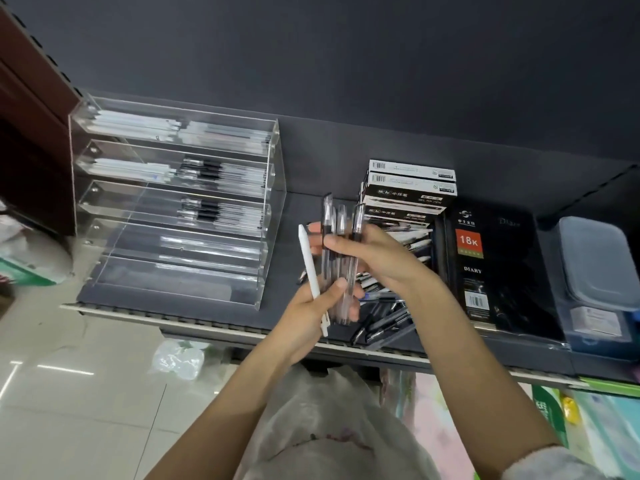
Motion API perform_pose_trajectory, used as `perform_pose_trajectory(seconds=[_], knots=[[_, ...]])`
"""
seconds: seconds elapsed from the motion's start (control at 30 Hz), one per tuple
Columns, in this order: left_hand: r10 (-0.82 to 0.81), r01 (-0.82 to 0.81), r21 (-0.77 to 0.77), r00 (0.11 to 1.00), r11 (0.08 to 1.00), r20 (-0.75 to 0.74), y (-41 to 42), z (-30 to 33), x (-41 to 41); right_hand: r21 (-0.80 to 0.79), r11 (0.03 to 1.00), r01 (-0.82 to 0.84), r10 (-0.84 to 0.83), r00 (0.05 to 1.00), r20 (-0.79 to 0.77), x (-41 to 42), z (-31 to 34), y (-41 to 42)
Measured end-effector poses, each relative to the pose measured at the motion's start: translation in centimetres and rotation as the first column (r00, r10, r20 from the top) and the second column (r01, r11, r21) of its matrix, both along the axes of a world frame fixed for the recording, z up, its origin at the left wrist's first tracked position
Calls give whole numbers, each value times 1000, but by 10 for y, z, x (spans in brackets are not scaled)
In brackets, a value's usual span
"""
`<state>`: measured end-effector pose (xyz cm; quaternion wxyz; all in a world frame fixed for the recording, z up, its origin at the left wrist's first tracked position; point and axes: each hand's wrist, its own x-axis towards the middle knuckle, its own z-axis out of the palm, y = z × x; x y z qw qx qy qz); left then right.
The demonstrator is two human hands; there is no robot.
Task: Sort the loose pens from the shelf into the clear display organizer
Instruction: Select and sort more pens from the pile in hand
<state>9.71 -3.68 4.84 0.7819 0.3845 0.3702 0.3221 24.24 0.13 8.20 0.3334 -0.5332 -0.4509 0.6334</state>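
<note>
Hands both pinching: L hand (311, 306) grips white pen (309, 268) w/ clear pens (341, 237); R hand (370, 258) grips same bunch.

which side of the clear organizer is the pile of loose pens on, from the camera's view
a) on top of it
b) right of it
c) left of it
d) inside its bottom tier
b: the loose pens lie on the dark shelf to the right of the clear organizer, below the hands and in front of the stacked pen boxes.
</note>
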Motion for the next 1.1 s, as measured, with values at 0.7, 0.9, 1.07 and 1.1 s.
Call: perform_pose_trajectory(seconds=[0.7,0.9,1.07,1.1], knots=[[268,-174,-277,897,945,352,3,-12,-70,-46,985,-167,170,982,75,-73,2,-2],[537,-460,-282,769,842,346,53,-9,-147,239,971,-15,-67,940,334,-141,-23,-12],[488,-434,-239,831,869,267,81,-13,-214,468,880,80,-322,825,464,-235,-29,13],[479,-427,-235,841,873,252,84,-14,-224,490,868,74,-350,791,501,-249,-28,19]])
